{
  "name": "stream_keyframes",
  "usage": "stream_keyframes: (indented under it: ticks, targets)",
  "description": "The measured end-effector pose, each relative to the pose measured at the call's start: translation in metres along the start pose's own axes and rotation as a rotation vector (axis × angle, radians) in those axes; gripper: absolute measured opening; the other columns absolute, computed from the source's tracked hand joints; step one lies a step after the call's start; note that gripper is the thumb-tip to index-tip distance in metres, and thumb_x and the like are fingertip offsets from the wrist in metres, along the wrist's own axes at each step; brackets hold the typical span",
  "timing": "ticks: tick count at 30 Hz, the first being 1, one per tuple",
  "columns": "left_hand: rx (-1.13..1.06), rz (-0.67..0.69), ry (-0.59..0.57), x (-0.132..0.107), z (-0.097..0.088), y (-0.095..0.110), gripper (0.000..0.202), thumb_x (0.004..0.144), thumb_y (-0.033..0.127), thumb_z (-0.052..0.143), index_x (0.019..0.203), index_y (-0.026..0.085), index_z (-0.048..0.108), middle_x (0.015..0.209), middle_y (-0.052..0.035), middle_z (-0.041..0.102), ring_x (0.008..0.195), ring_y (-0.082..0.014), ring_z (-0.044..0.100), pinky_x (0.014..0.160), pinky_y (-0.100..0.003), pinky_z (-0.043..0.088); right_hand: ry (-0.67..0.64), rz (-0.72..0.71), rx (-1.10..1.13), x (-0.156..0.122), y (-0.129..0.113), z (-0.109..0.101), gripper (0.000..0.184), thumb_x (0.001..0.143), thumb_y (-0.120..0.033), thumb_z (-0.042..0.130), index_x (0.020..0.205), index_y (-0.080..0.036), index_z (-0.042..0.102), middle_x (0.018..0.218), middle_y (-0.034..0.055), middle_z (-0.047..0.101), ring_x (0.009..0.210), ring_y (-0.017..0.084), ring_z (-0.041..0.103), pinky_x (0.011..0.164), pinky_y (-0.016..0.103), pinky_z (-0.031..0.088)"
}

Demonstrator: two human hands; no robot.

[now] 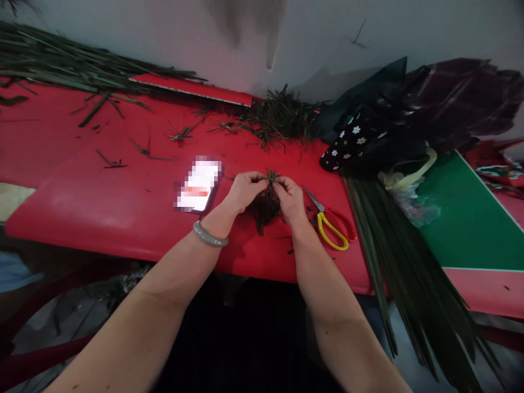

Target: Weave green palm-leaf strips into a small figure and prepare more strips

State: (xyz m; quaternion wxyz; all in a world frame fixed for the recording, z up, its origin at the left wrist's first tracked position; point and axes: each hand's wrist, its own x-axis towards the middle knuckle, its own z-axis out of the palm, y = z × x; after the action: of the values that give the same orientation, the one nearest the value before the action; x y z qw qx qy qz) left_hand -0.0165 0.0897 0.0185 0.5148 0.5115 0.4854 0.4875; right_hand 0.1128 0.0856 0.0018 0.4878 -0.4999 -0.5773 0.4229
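My left hand (pixel 248 191) and my right hand (pixel 290 197) meet over the red table. Between their fingertips they pinch a small bundle of green leaf strips (pixel 272 177), whose loose ends fan out at the top. Dark leaf pieces (pixel 264 210) lie below the hands, partly hidden by them. To the right of my right hand rests a pair of scissors (pixel 332 222) with one yellow and one red handle, blades slightly apart. A lit phone (pixel 200 184) lies left of my left hand.
Long green leaves (pixel 405 262) hang over the table's right front edge. A heap of leaf scraps (pixel 284 113) sits against the wall, and a long leaf pile (pixel 82 60) lies back left. Dark plastic bags (pixel 458 98) and a flowered black cloth item (pixel 347 141) stand back right.
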Motion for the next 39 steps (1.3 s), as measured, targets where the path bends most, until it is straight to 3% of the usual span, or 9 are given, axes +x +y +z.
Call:
stream_keyframes:
  ticks: [5,10,15,21,25,30,39]
  targets:
    - [-0.177,-0.139,-0.081,0.000,0.000,0.003,0.006,0.066,0.015,0.056,0.061,0.014,0.057,0.047,0.0041,0.047,0.042,-0.0039,0.040,0.043,-0.019,0.031,-0.009,0.016,-0.016,0.001,0.003,0.001,0.012,0.074,-0.030,0.047,0.081,-0.022,0.053,0.061,-0.0044,0.050,0.052,0.009,0.044,0.049,0.021,0.037]
    - [-0.283,-0.175,-0.134,0.003,-0.002,-0.005,0.006,0.066,0.020,0.060,0.063,0.015,0.058,0.048,0.0033,0.047,0.042,-0.0044,0.041,0.043,-0.020,0.030,0.109,-0.037,-0.093,-0.001,0.002,0.002,0.012,0.072,-0.030,0.050,0.080,-0.021,0.053,0.066,-0.0031,0.054,0.055,0.010,0.047,0.055,0.023,0.041]
    - [-0.334,-0.131,-0.090,0.006,-0.003,-0.011,0.008,0.066,0.023,0.061,0.067,0.015,0.058,0.056,0.0020,0.052,0.047,-0.0051,0.045,0.047,-0.020,0.035,0.077,-0.121,-0.190,-0.006,-0.005,0.004,0.015,0.074,-0.032,0.049,0.080,-0.020,0.058,0.073,0.0007,0.061,0.066,0.013,0.054,0.065,0.027,0.044]
    - [-0.264,-0.155,-0.086,0.001,0.000,-0.003,0.007,0.067,0.021,0.060,0.065,0.014,0.059,0.053,0.0028,0.052,0.046,-0.0052,0.044,0.049,-0.022,0.036,0.090,-0.038,-0.132,-0.004,-0.004,0.004,0.013,0.071,-0.032,0.051,0.073,-0.020,0.056,0.062,-0.0016,0.057,0.056,0.011,0.051,0.055,0.024,0.041]
    - [-0.280,-0.107,-0.056,-0.002,0.002,0.001,0.008,0.065,0.022,0.062,0.068,0.014,0.061,0.062,0.0009,0.058,0.054,-0.0065,0.050,0.056,-0.022,0.040,0.047,0.046,-0.022,-0.001,-0.002,0.004,0.009,0.068,-0.029,0.051,0.070,-0.020,0.053,0.053,-0.0050,0.049,0.047,0.008,0.043,0.047,0.021,0.036]
    - [-0.218,-0.040,-0.103,-0.001,0.002,-0.001,0.012,0.066,0.023,0.061,0.075,0.015,0.064,0.072,-0.0013,0.063,0.064,-0.0082,0.053,0.064,-0.023,0.042,-0.016,0.017,-0.044,-0.002,0.002,0.004,0.009,0.068,-0.028,0.052,0.068,-0.019,0.053,0.053,-0.0053,0.049,0.048,0.008,0.043,0.048,0.021,0.035]
    - [-0.019,0.023,-0.054,0.002,0.000,-0.005,0.010,0.071,0.024,0.054,0.069,0.015,0.058,0.062,0.0014,0.054,0.056,-0.0071,0.045,0.053,-0.021,0.035,-0.075,0.085,0.057,-0.003,-0.003,0.006,0.006,0.066,-0.024,0.050,0.063,-0.020,0.048,0.047,-0.0069,0.046,0.042,0.007,0.042,0.044,0.021,0.034]
